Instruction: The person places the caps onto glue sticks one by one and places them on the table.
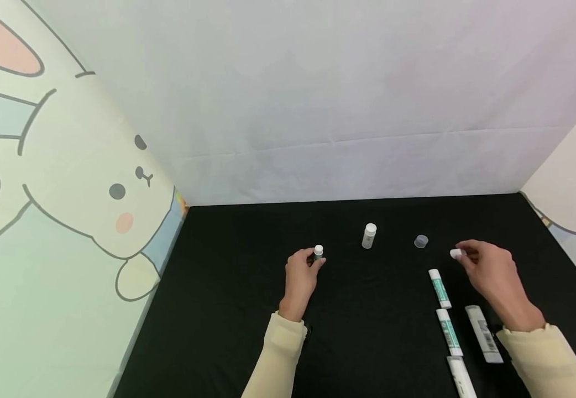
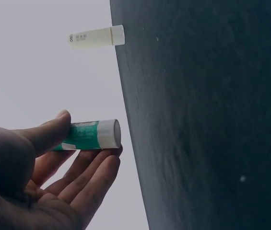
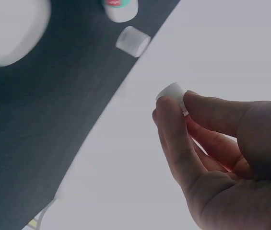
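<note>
My left hand [image 1: 300,279] holds a small green-and-white glue stick [image 2: 88,134] upright between thumb and fingers. Its white end points up in the head view, while the left wrist view shows its white base near the black tabletop. Between the thumb and fingertips of my right hand [image 1: 492,271] is a small white cap [image 3: 174,93], held above the table's right side. A white glue stick [image 1: 369,236] stands upright between the two hands. Left of the right hand, a translucent cap [image 1: 421,241] sits on the cloth.
Two green-and-white glue sticks [image 1: 439,288] [image 1: 449,332] and a white one [image 1: 461,377] lie in a line at the right. A larger white tube [image 1: 484,334] with a barcode lies beside them, near the right sleeve. Pale cloth walls [image 1: 347,171] border the black table [image 1: 228,309].
</note>
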`<state>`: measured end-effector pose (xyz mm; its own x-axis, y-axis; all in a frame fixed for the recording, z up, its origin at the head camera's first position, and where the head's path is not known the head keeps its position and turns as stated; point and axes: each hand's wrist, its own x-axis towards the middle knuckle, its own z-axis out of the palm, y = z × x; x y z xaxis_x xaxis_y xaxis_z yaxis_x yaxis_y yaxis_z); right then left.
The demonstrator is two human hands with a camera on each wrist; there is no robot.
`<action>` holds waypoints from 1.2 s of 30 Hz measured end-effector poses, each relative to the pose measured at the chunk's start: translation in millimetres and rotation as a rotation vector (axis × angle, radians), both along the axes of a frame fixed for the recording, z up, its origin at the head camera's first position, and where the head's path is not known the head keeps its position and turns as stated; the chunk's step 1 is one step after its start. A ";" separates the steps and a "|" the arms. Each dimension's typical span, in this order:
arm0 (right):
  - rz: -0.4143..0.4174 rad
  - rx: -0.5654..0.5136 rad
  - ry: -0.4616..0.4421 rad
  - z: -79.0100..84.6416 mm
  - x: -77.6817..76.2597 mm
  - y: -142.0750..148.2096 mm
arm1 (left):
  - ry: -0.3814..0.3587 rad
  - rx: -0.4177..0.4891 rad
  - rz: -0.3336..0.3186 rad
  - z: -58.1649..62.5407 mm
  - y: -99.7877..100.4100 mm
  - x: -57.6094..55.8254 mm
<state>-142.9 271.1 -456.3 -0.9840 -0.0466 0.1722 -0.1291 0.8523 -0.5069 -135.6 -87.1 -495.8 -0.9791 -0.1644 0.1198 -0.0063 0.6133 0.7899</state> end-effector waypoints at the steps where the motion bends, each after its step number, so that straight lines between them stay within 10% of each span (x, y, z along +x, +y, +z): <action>1: 0.002 -0.003 0.001 1.5 0.9 -1.4 | 0.001 0.000 -0.005 0.5 1.3 0.7; 36: 0.071 -0.090 0.031 33.1 23.6 -41.9 | -0.003 0.030 -0.137 12.3 44.6 17.1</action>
<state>-119.3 229.2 -423.2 -0.9728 -0.0993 0.2093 -0.2047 0.7917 -0.5756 -118.5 -42.5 -483.5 -0.9930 -0.0325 0.1135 0.0732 0.5846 0.8080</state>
